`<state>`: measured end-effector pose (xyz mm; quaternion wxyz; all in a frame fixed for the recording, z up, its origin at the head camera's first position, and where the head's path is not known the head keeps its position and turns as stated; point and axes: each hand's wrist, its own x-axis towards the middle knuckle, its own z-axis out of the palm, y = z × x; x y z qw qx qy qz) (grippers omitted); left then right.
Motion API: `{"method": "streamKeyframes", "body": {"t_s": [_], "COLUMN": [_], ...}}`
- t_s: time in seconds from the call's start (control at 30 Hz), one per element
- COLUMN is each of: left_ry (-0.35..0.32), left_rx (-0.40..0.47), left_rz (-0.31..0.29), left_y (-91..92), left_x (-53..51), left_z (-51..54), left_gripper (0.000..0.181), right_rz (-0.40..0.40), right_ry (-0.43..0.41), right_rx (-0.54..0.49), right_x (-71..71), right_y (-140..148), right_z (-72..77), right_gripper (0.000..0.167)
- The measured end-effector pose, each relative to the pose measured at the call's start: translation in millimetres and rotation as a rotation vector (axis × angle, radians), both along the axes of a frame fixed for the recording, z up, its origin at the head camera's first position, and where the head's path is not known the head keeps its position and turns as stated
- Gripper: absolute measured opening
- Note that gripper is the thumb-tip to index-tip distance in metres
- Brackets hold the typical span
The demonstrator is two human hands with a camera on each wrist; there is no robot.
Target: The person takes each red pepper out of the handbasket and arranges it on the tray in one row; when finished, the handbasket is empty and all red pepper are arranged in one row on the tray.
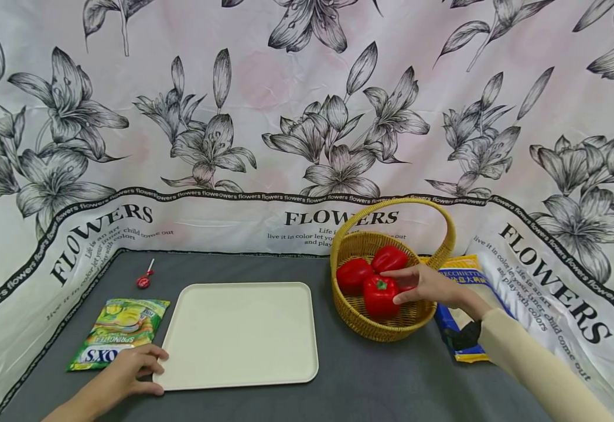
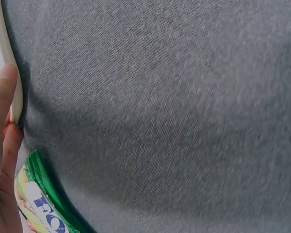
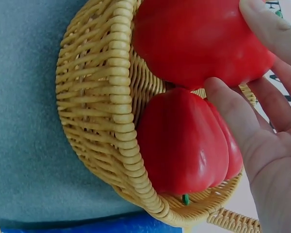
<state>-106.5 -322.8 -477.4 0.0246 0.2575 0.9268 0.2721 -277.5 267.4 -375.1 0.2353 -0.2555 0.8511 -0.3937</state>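
My right hand (image 1: 436, 286) reaches into a yellow wicker basket (image 1: 372, 333) and holds the front red bell pepper (image 1: 378, 300) by its side. Two more red peppers lie in the basket, a left one (image 1: 351, 276) and a back one (image 1: 390, 258). In the right wrist view, fingers and thumb stand around the held pepper (image 3: 199, 39), with another pepper (image 3: 179, 145) just below it. Toward the left, my left hand (image 1: 130, 372) pinches the near-left corner of a cream tray (image 1: 238, 334). The left wrist view shows the fingers on the tray's rim (image 2: 9, 63).
A green snack bag (image 1: 128, 322) lies left of the tray, next to the left hand. Behind it is a red lollipop (image 1: 144, 280). A blue and yellow pasta bag (image 1: 467, 299) lies right of the basket, partly under the right forearm. Flower-printed cloth (image 1: 307, 146) borders the grey table (image 1: 349, 381).
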Motion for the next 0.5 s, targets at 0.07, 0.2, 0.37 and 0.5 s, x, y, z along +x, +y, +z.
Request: {"method": "streamKeyframes", "body": {"t_s": [0.07,0.2,0.37,0.5], "left_ry": [0.020,0.098,-0.013,-0.101], "left_rx": [0.008,0.063,0.063,0.038], "left_rz": [-0.031,-0.119,-0.098,-0.050], "left_y": [-1.8,-4.4,-4.3,-2.1], "left_x": [-2.3,-7.2,-8.8,-7.9], "left_z": [-1.3,-3.8,2.5,8.4], "left_gripper": [0.027,0.024,0.025,0.025], "right_rz": [-0.005,-0.008,-0.011,-0.009], "right_ry": [-0.015,-0.030,-0.038,-0.068], "right_rx": [-0.026,-0.052,-0.080,-0.134], "right_x": [0.2,1.3,4.5,7.5], "right_y": [0.5,0.0,-1.7,-3.8], "right_z": [-0.5,0.0,3.1,6.3], "right_gripper": [0.060,0.059,0.060,0.060]}}
